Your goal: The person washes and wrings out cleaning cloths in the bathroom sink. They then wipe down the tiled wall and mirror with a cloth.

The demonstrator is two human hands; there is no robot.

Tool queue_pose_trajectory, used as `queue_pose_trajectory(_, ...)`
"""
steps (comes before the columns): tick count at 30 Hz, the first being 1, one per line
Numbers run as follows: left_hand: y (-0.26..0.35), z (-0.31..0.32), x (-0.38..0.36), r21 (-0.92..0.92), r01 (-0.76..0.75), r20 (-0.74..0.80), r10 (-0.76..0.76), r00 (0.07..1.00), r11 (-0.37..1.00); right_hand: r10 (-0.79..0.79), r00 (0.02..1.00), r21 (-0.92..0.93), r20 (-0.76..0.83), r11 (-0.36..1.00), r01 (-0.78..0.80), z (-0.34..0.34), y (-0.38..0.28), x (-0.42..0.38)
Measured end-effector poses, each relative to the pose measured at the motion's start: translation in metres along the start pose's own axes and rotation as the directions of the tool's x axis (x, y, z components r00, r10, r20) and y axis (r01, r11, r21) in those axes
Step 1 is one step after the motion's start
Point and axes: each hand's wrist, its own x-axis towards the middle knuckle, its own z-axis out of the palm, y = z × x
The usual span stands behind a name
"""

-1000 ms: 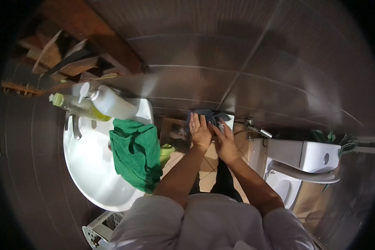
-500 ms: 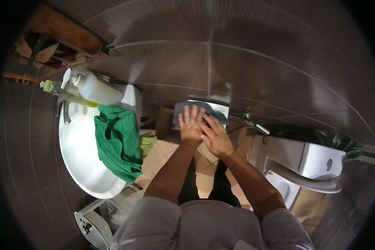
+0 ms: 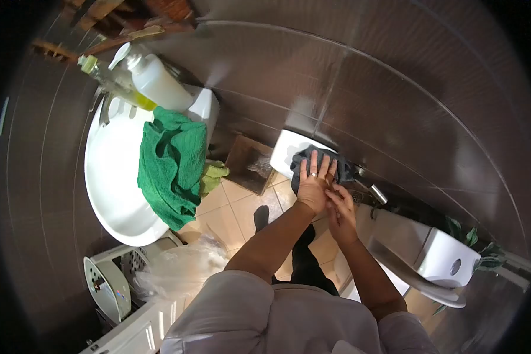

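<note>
A dark grey cloth (image 3: 304, 158) lies bunched on a white flat-topped box (image 3: 284, 154) by the tiled wall. My left hand (image 3: 315, 184), with a ring on one finger, presses on the cloth with its fingers spread. Just to the right and nearer to me, my right hand (image 3: 341, 212) touches the side of the left one, its fingers slightly bent and apart. Whether any cloth lies under the right fingertips is hidden.
At the left, a green towel (image 3: 174, 165) hangs over the white sink (image 3: 115, 177), with a pump bottle (image 3: 159, 82) and a yellow-liquid bottle (image 3: 121, 88) behind. A toilet (image 3: 448, 259) stands right; a plastic bag (image 3: 183, 265) is at lower left.
The view has shifted and turned. Both hands have moved right over the box, the cloth is now bunched towards its right side, and more white surface shows at the left.
</note>
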Motion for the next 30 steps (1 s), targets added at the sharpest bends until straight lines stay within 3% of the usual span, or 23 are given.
queue_pose_trajectory(1, -0.002, -0.012, -0.001, -0.013, -0.032, 0.060, 0.033, 0.998, 0.999, 0.013, 1.000, 0.027, 0.002, 1.000, -0.013, -0.003, 0.000, 0.001)
queue_pose_trajectory(3, -0.023, -0.015, -0.003, -0.133, -0.045, -0.061, 0.037, 0.997, 0.990, 0.003, 1.000, 0.094, -0.002, 0.996, -0.002, -0.010, -0.002, 0.003)
queue_pose_trajectory(5, -0.044, -0.024, -0.001, -0.067, 0.141, -0.179, -0.151, 0.972, 0.988, -0.012, 1.000, 0.167, -0.016, 0.986, 0.015, -0.017, -0.003, 0.006)
queue_pose_trajectory(7, -0.073, -0.016, 0.006, -0.212, 0.350, -0.232, -0.394, 0.889, 0.913, 0.074, 0.996, 0.005, 0.044, 0.997, -0.075, -0.022, -0.005, 0.007)
queue_pose_trajectory(8, -0.091, -0.012, 0.008, -0.204, 0.358, -0.248, -0.402, 0.881, 0.911, 0.097, 0.995, 0.034, 0.013, 0.995, -0.097, -0.018, -0.003, 0.006)
queue_pose_trajectory(9, -0.109, -0.008, 0.012, -0.467, 0.603, 0.042, -0.665, 0.745, 0.646, 0.075, 0.997, 0.040, 0.020, 0.996, -0.076, -0.013, 0.003, -0.002)
queue_pose_trajectory(10, -0.118, -0.017, 0.018, -0.590, 0.767, 0.383, -0.749, 0.540, 0.252, 0.086, 0.996, 0.074, 0.038, 0.993, -0.089, -0.007, 0.009, -0.008)
queue_pose_trajectory(11, -0.119, -0.025, 0.023, -0.605, 0.754, 0.362, -0.755, 0.547, 0.256, 0.095, 0.994, 0.106, 0.053, 0.989, -0.100, -0.004, 0.017, -0.007)
queue_pose_trajectory(12, -0.110, -0.042, 0.026, -0.788, 0.543, 0.091, -0.819, 0.567, 0.288, 0.084, 0.995, 0.223, 0.045, 0.970, -0.092, -0.005, -0.018, 0.005)
queue_pose_trajectory(13, -0.105, -0.051, 0.030, -0.889, 0.294, -0.171, -0.850, 0.498, 0.351, 0.072, 0.997, 0.224, 0.042, 0.971, -0.079, -0.005, -0.024, 0.009)
queue_pose_trajectory(14, -0.102, -0.056, 0.043, -0.906, 0.156, -0.299, -0.857, 0.420, 0.393, 0.098, 0.991, 0.246, 0.087, 0.962, -0.116, -0.004, -0.029, 0.009)
queue_pose_trajectory(15, -0.093, -0.089, 0.058, -0.908, 0.144, -0.309, -0.861, 0.403, 0.393, 0.123, 0.983, 0.265, 0.135, 0.952, -0.156, -0.003, -0.034, 0.007)
queue_pose_trajectory(16, -0.092, -0.114, 0.075, -0.924, 0.031, -0.320, -0.815, 0.484, 0.381, 0.117, 0.984, 0.264, 0.136, 0.953, -0.150, -0.004, -0.039, 0.009)
queue_pose_trajectory(17, -0.087, -0.147, 0.093, -0.860, -0.035, -0.460, -0.743, 0.486, 0.509, 0.127, 0.980, 0.259, 0.155, 0.952, -0.164, -0.006, -0.043, 0.013)
queue_pose_trajectory(18, -0.088, -0.170, 0.112, -0.718, 0.024, -0.624, -0.659, 0.421, 0.695, 0.132, 0.976, 0.251, 0.172, 0.952, -0.173, -0.007, -0.048, 0.018)
queue_pose_trajectory(20, -0.086, -0.213, 0.125, -0.626, -0.031, -0.730, -0.571, 0.375, 0.779, 0.118, 0.981, 0.183, 0.155, 0.972, -0.146, -0.010, -0.058, 0.027)
queue_pose_trajectory(22, -0.095, -0.212, 0.129, -0.577, -0.032, -0.767, -0.529, 0.363, 0.816, 0.138, 0.984, 0.130, 0.116, 0.980, -0.153, -0.006, -0.069, 0.030)
queue_pose_trajectory(24, -0.114, -0.163, 0.134, -0.586, 0.124, -0.747, -0.594, 0.299, 0.800, 0.158, 0.979, 0.127, 0.128, 0.976, -0.174, 0.003, -0.064, 0.024)
queue_pose_trajectory(25, -0.127, -0.136, 0.135, -0.677, 0.222, -0.649, -0.712, 0.268, 0.701, 0.191, 0.972, 0.122, 0.140, 0.970, -0.209, 0.007, -0.062, 0.022)
queue_pose_trajectory(27, -0.129, -0.142, 0.130, -0.939, 0.215, -0.222, -0.952, 0.213, 0.268, 0.182, 0.971, 0.142, 0.154, 0.969, -0.204, 0.010, -0.072, 0.024)
queue_pose_trajectory(28, -0.125, -0.149, 0.128, -0.941, 0.212, -0.220, -0.953, 0.208, 0.264, 0.199, 0.967, 0.207, 0.158, 0.951, -0.230, 0.012, -0.075, 0.024)
queue_pose_trajectory(29, -0.117, -0.155, 0.125, -0.927, 0.200, -0.254, -0.924, 0.286, 0.317, 0.221, 0.961, 0.273, 0.164, 0.927, -0.259, 0.014, -0.079, 0.023)
queue_pose_trajectory(30, -0.109, -0.157, 0.125, -0.911, 0.184, -0.287, -0.887, 0.361, 0.369, 0.185, 0.974, 0.165, 0.131, 0.965, -0.206, 0.012, -0.085, 0.028)
